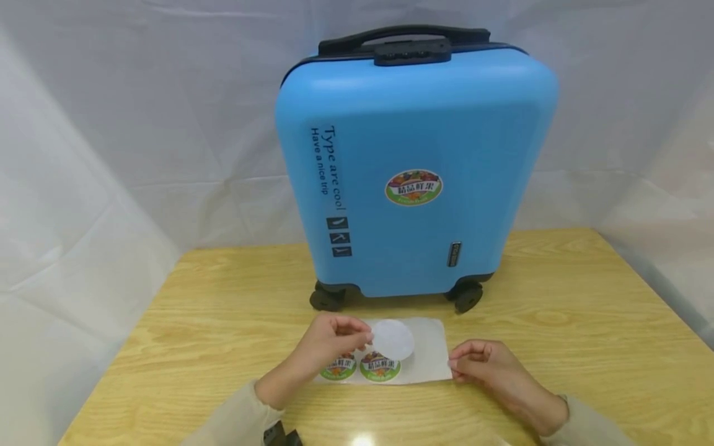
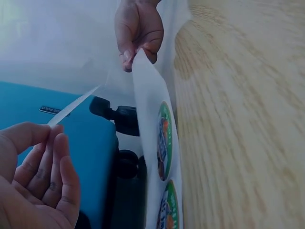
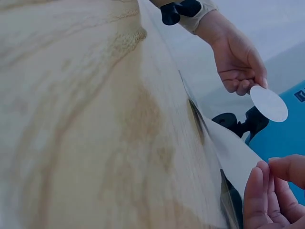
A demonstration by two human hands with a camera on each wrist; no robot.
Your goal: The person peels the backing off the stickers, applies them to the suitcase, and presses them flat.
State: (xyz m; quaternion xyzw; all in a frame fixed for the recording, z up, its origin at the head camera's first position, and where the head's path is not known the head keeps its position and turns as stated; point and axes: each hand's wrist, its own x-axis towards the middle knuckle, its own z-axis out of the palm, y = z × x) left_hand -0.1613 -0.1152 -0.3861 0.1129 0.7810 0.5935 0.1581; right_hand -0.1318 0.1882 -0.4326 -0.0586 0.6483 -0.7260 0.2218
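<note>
Between thumb and fingers, my left hand (image 1: pixel 329 344) pinches the edge of a round sticker (image 1: pixel 393 339). Its plain white side faces the head camera, and it is held up over the sticker sheet (image 1: pixel 428 350). Seen edge-on in the left wrist view, the round sticker (image 2: pixel 74 106) looks like a thin white strip. My right hand (image 1: pixel 499 375) pinches the sheet's right end near its lower corner. Two fruit stickers (image 1: pixel 380 368) show on the sheet's left part, one partly behind my left hand. The sheet (image 2: pixel 150 95) slants up toward my right hand in the left wrist view.
A blue suitcase (image 1: pixel 368 155) stands upright on its black wheels (image 1: pixel 467 297) behind the sheet. An oval fruit sticker (image 1: pixel 414 188) is on its front, with printed lettering (image 1: pixel 329 167) at left. The wooden table (image 1: pixel 223 310) extends to both sides; white cloth (image 1: pixel 139 124) hangs behind.
</note>
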